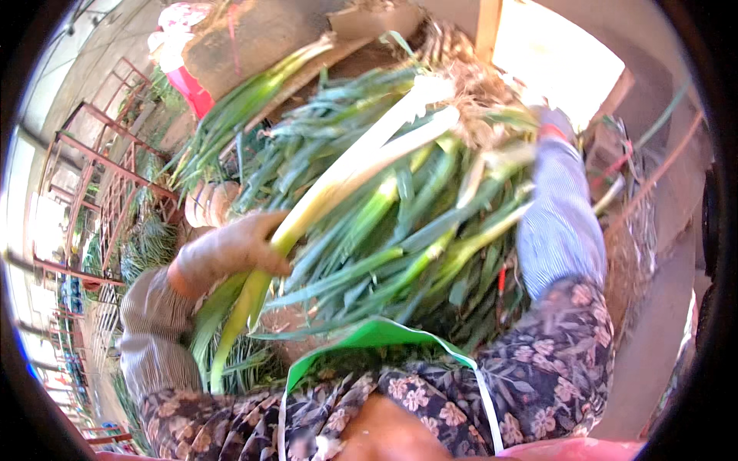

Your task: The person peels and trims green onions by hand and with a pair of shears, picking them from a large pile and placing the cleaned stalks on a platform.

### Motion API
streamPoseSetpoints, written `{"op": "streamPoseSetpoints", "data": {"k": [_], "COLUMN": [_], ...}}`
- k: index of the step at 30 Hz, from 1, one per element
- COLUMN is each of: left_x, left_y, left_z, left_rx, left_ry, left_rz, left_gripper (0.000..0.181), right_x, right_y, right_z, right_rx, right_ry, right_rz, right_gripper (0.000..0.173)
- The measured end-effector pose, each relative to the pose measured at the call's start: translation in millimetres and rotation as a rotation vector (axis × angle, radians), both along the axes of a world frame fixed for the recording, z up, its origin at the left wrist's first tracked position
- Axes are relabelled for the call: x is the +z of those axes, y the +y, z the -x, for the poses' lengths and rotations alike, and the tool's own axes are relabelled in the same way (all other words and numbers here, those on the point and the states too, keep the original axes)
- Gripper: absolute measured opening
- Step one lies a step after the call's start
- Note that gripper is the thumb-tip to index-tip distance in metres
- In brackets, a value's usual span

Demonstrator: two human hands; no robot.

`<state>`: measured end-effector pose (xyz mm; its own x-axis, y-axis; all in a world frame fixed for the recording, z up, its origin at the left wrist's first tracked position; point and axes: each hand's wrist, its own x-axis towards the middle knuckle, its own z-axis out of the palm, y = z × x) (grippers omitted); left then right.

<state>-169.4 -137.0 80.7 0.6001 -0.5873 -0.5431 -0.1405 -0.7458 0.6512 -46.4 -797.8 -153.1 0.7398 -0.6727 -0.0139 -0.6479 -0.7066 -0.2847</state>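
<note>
My left hand (pixel 239 248), in a pale glove, is closed around the stalks of long leek-like green onions (pixel 351 161). Their white root ends point up and away, and their green leaves hang below my wrist. Under them lies a large heap of green onions (pixel 357 230), with tangled dry roots (pixel 478 104) at its far end. My right hand (pixel 554 120) is reached out to the far right beside those roots. Blur and glare hide its fingers, so I cannot tell what it grips. Striped sleeve covers sit on both forearms.
Before my chest hangs a green apron (pixel 369 340) with white edging. One bunch of green onions (pixel 265 92) lies at the upper left, near a pink item (pixel 193 92). Rusty metal racks (pixel 115 150) stand to the left. A bright white panel (pixel 553 57) is at the upper right.
</note>
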Motion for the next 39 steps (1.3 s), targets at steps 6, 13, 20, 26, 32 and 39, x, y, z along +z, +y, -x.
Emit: {"op": "streamPoseSetpoints", "data": {"k": [6,13,20,26,32,39], "left_x": [-14,-20,-34,-32,-8,34], "left_y": [15,2,-13,43,118,121], "left_z": [-4,-5,11,2,-142,-416], "left_rx": [0.037,-0.058,0.117,0.169,0.256,0.061], "left_ry": [-0.054,-0.133,0.345,0.177,-0.235,-0.765], "left_rz": [-0.003,-0.055,0.113,0.045,-0.206,-0.419], "left_gripper": [0.058,0.057,0.058,0.061,0.055,0.053], "right_x": [62,120,63,38,-11,-16], "right_y": [40,295,195,123,132,179], "right_z": [22,62,27,70,138,192], "right_rx": [0.478,0.987,0.520,0.357,0.404,0.145], "right_ry": [-0.118,-0.914,-0.654,-0.418,-0.472,-0.438], "right_rz": [-0.144,-0.086,0.624,0.637,0.024,-0.268], "right_gripper": [0.091,0.056,0.009,0.058,0.052,0.046]}}
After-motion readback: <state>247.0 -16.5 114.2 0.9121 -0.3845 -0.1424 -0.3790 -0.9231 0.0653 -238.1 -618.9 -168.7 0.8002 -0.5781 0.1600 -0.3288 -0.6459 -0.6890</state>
